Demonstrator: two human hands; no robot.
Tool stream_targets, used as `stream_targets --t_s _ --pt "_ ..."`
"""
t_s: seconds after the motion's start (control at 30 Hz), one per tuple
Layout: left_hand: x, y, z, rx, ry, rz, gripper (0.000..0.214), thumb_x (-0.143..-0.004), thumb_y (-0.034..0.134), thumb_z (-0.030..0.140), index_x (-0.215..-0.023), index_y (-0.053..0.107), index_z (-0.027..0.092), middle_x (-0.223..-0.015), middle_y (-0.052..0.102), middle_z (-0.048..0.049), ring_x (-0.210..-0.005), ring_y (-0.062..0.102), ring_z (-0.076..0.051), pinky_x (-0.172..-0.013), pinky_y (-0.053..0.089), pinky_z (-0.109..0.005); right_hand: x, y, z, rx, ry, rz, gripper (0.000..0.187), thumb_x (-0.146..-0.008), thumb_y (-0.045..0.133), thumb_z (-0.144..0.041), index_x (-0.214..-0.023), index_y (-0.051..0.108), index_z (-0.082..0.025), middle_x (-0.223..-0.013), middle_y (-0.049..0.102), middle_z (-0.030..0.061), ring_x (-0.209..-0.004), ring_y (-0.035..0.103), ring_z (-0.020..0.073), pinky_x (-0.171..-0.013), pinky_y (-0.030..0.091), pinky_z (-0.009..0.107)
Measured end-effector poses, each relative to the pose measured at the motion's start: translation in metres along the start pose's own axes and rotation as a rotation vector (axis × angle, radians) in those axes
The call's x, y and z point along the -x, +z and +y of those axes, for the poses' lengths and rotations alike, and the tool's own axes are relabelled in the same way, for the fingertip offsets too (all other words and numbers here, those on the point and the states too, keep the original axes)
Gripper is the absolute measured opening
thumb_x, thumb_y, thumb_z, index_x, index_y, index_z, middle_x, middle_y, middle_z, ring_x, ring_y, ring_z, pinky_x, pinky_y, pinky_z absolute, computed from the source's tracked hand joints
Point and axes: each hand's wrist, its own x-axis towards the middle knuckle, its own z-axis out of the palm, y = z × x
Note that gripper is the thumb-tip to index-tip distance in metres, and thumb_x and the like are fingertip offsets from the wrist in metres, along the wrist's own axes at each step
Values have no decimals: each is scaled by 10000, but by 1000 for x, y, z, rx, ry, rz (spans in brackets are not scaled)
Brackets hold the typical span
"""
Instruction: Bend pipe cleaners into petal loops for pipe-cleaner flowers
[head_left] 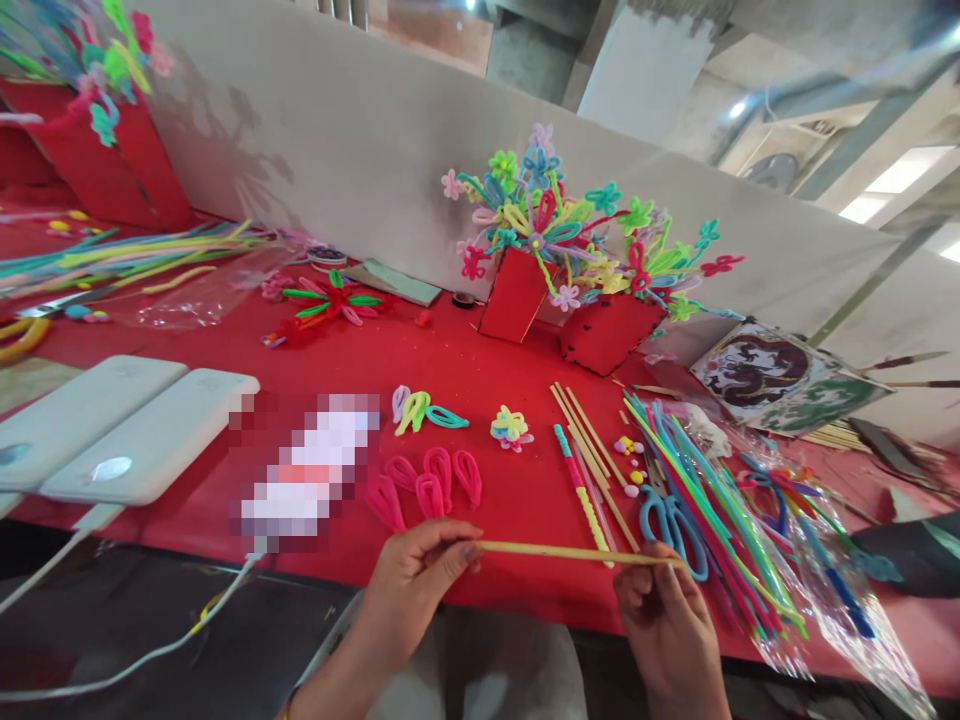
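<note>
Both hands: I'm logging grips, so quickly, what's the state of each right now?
Left hand: closed, holding one end of a stick.
Right hand: closed, holding the stick's other end.

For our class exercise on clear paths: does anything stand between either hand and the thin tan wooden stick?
Nothing visible does: the bare left hand holds the thin tan wooden stick near one end, the bare right hand near the other.

Smooth wdn stick (555,551), fuzzy loops (430,496), glossy plas. bag (877,635)

Left grip (421,572) pinches; right grip (666,602) seemingly curled.
</note>
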Motion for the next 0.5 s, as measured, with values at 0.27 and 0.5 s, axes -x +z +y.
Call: stream_targets --t_s 0.27,0.5 --pt "1 -1 0 -315 287 -17 103 -733 609 252 -738 710 230 -621 715 -16 -535 649 -159 -510 510 -225 -4 6 -7 34 -93 15 225 -641 764 -369 -761 648 -219 -621 534 -18 -504 479 78 -433 416 191" --pt "-10 2 2 -438 354 -54 153 -788 543 254 -703 659 203 -555 652 4 -525 602 -141 -511 462 -217 -4 10 -8 44 -90 22 250 -587 799 -363 -741 671 -213 -658 580 -4 -535 523 93 -444 433 199"
